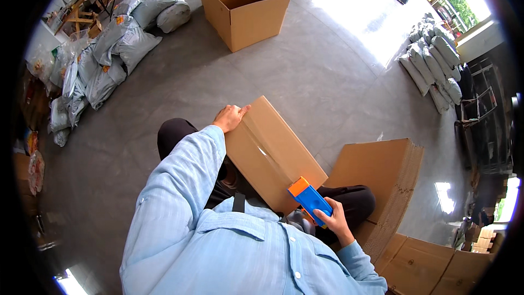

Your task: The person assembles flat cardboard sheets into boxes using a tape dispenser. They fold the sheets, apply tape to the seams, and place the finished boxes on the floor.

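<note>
Okay, so from where I'm standing this looks partway done. The box (281,155) sits at a slant in front of the person (234,257), with what looks like a shiny strip of tape (262,151) running along its upper face, so I'd call that side mostly taped. Left hand (229,118) has the far corner gripped, thumb on top, and the right hand (335,219) is wrapped around a blue-and-orange tape gun (311,199), orange nose over the near end. Can't tell if the tape's been cut. Out on the floor (338,98), some open boxes (262,24) stand in a row, already made up I'd guess. Thick stack of flats (368,166) on the right isn't folded out yet, so plenty left, I reckon.
</note>
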`<action>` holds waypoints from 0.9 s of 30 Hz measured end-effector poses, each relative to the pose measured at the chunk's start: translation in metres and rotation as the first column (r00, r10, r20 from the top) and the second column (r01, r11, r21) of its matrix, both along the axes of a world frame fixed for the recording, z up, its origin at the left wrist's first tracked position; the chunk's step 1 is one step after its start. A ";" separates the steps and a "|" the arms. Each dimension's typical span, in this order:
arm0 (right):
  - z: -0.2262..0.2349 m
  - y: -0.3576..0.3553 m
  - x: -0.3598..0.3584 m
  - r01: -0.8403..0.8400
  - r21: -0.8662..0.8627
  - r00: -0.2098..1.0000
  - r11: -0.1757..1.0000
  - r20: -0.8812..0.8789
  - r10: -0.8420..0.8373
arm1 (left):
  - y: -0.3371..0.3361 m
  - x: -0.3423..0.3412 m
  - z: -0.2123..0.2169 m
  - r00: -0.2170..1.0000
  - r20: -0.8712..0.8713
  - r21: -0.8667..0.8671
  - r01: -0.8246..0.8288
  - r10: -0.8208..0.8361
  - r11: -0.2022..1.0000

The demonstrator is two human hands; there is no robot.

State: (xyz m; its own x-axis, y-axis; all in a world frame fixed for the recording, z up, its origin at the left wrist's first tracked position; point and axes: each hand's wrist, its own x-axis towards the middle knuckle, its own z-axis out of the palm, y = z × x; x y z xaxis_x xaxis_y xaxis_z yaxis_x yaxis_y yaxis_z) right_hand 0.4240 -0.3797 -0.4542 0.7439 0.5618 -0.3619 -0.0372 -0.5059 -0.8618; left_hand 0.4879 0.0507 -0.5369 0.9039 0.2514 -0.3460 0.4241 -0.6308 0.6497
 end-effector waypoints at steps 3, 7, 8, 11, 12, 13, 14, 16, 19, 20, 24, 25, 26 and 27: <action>-0.008 0.018 0.003 -0.003 0.019 0.993 1.000 0.115 0.001 | 0.009 -0.006 -0.024 0.971 0.238 0.421 -0.071 -0.035 0.905; -0.032 0.084 0.019 -0.007 0.114 0.952 0.993 0.305 -0.028 | 0.000 -0.014 -0.005 0.973 0.047 0.579 0.158 -0.227 0.800; -0.037 0.106 0.029 -0.039 0.111 0.951 0.993 0.309 0.002 | -0.002 -0.015 -0.005 0.976 -0.005 0.542 0.184 -0.216 0.820; -0.043 0.167 0.054 0.037 0.244 0.997 0.969 0.057 -0.053 | 0.005 -0.009 0.001 0.974 -0.125 0.461 0.228 -0.191 0.858; -0.028 0.180 0.057 0.050 0.256 0.998 0.965 -0.043 -0.041 | 0.014 -0.008 0.002 0.975 -0.145 0.447 0.217 -0.169 0.868; -0.021 0.182 0.059 0.039 0.317 0.991 0.948 -0.135 0.005 | 0.020 -0.005 0.004 0.974 -0.163 0.426 0.212 -0.156 0.879; -0.014 0.181 0.063 0.035 0.378 0.973 0.925 -0.223 0.054 | 0.025 -0.004 0.005 0.973 -0.180 0.406 0.209 -0.146 0.890; -0.005 0.166 0.069 -0.002 0.376 0.954 0.927 -0.278 0.114 | 0.024 -0.001 0.009 0.969 -0.201 0.391 0.217 -0.147 0.895; 0.006 0.110 0.058 -0.072 0.171 0.968 0.983 -0.225 0.110 | 0.020 0.000 0.013 0.959 -0.242 0.372 0.232 -0.147 0.899; 0.012 0.085 0.056 -0.064 0.085 0.972 0.994 -0.219 0.081 | 0.021 -0.001 0.013 0.954 -0.264 0.377 0.235 -0.140 0.896; 0.017 0.033 0.051 -0.196 -0.386 0.962 0.902 -0.253 0.101 | 0.018 -0.004 0.012 0.939 -0.307 0.362 0.266 -0.155 0.894; 0.016 0.031 0.051 -0.221 -0.457 0.955 0.862 -0.279 0.097 | 0.018 -0.003 0.012 0.939 -0.306 0.358 0.266 -0.157 0.895; -0.003 0.037 0.055 -0.213 -0.417 0.949 0.884 -0.303 0.086 | 0.017 -0.004 0.011 0.938 -0.306 0.356 0.270 -0.161 0.895; -0.007 0.059 0.062 -0.265 -0.521 0.949 0.811 -0.292 0.122 | 0.018 -0.005 0.011 0.939 -0.307 0.357 0.265 -0.155 0.896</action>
State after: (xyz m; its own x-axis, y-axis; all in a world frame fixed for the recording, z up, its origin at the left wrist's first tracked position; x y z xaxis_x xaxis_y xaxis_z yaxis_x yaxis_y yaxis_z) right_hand 0.4859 -0.3210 -0.4609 0.4941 0.3397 -0.8003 -0.0506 -0.9077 -0.4165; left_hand 0.4827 0.0685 -0.5262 0.8391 0.2292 -0.4932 0.3742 -0.9015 0.2176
